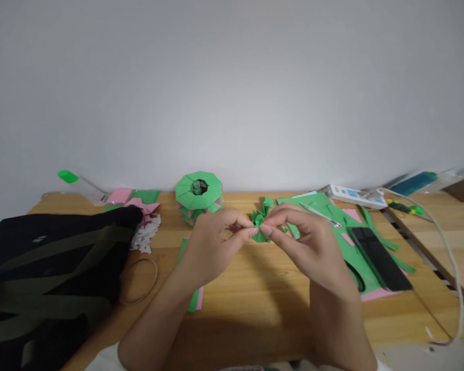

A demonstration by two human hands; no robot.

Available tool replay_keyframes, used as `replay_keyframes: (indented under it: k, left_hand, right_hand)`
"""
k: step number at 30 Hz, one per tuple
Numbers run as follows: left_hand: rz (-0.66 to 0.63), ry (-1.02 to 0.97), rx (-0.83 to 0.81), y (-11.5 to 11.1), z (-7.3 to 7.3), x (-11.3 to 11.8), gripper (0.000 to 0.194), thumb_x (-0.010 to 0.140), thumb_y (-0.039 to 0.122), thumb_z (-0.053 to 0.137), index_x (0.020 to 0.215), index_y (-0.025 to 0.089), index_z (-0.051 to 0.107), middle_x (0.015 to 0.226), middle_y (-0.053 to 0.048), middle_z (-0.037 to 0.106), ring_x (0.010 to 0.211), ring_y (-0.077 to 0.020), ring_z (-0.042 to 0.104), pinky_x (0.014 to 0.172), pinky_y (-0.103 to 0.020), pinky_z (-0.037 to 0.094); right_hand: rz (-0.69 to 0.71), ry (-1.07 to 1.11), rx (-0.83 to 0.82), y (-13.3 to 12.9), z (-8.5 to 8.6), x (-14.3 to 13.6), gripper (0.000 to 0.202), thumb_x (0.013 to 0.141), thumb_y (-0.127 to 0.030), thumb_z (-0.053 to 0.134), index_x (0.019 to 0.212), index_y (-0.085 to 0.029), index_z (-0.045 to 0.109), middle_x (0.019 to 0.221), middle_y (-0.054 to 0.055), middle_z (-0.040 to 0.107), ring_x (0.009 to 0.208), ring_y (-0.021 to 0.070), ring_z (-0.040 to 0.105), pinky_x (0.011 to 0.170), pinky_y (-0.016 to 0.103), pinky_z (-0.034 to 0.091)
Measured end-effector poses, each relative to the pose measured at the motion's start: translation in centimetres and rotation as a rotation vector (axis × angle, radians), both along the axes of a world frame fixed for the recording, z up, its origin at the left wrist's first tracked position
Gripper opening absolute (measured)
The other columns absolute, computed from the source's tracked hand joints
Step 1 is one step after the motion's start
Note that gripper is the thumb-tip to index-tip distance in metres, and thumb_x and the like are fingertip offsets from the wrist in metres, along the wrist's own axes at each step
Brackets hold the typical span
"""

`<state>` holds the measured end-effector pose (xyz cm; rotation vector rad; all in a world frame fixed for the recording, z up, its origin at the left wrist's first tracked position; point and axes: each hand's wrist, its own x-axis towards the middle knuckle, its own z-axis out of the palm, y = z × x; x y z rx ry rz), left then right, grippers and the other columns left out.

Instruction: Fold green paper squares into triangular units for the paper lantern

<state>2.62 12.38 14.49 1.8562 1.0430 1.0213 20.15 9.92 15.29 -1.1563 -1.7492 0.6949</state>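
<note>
My left hand (220, 239) and my right hand (305, 239) meet over the middle of the wooden table. Between them they pinch a small folded piece of green paper (260, 236), thumbs and index fingers closed on its two sides. Just behind it, more folded green paper pieces (266, 204) show, partly hidden by my fingers; whether they touch the held piece I cannot tell. A round green and pink folded-paper model (185, 192) with a hole in its top stands behind my left hand. Green and pink strips (193, 300) lie partly under my left forearm.
A black bag (62, 268) covers the left side, beside white paper scraps (145, 237), a pink folded piece (144, 207) and a looped cord (154, 281). At right are green sheets (346, 242), tweezers (319, 214), a phone (379, 257), a power strip (351, 196) and a white cable (444, 237).
</note>
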Motion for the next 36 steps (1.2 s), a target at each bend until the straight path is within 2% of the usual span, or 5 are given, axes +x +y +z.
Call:
replay_keyframes:
  k: [7, 14, 21, 30, 36]
  left_hand:
    - [0.002, -0.413, -0.249, 0.6, -0.5, 0.9, 0.011, 0.072, 0.021, 0.069, 0.063, 0.017, 0.064, 0.056, 0.002, 0.065, 0.053, -0.0099, 0.058, 0.054, -0.02, 0.047]
    - [-0.217, -0.34, -0.444, 0.6, -0.3, 1.0, 0.007, 0.073, 0.019, 0.069, 0.069, 0.015, 0.066, 0.064, 0.0, 0.07, 0.061, -0.0109, 0.064, 0.058, -0.019, 0.049]
    - [-0.136, -0.531, -0.424, 0.4, -0.6, 1.2, 0.005, 0.075, 0.018, 0.068, 0.072, 0.015, 0.066, 0.067, 0.001, 0.07, 0.065, -0.012, 0.069, 0.066, -0.022, 0.056]
    - [-0.126, -0.517, -0.406, -0.2, -0.4, 1.1, 0.006, 0.075, 0.019, 0.069, 0.072, 0.016, 0.066, 0.066, 0.002, 0.07, 0.064, -0.0128, 0.07, 0.066, -0.023, 0.058]
    - [0.126, -0.203, 0.022, -0.7, -0.4, 1.2, 0.008, 0.078, 0.016, 0.066, 0.071, 0.018, 0.065, 0.068, 0.001, 0.072, 0.065, -0.013, 0.068, 0.062, -0.022, 0.053]
  right_hand:
    - [-0.007, 0.323, -0.121, 0.5, -0.7, -0.2, 0.015, 0.085, -0.027, 0.064, 0.073, -0.021, 0.068, 0.074, 0.0, 0.068, 0.07, 0.0124, 0.06, 0.065, 0.025, 0.047]
    - [-0.058, 0.357, -0.096, 0.8, -1.0, -0.3, 0.017, 0.081, -0.028, 0.068, 0.065, -0.022, 0.069, 0.066, -0.001, 0.066, 0.064, 0.0117, 0.06, 0.061, 0.024, 0.048]
    - [-0.28, 0.296, 0.045, 0.0, -0.7, -0.6, 0.012, 0.087, -0.028, 0.062, 0.082, -0.026, 0.073, 0.078, -0.003, 0.07, 0.073, 0.0093, 0.062, 0.067, 0.021, 0.049]
    - [-0.13, 0.361, 0.035, -0.6, -0.5, -0.8, 0.017, 0.086, -0.019, 0.063, 0.092, -0.031, 0.073, 0.089, -0.005, 0.074, 0.083, 0.0097, 0.067, 0.074, 0.021, 0.053]
    - [-0.251, 0.276, 0.196, -1.1, -0.4, -1.0, 0.022, 0.083, -0.013, 0.066, 0.095, -0.029, 0.073, 0.091, -0.002, 0.071, 0.088, 0.0122, 0.065, 0.077, 0.026, 0.052]
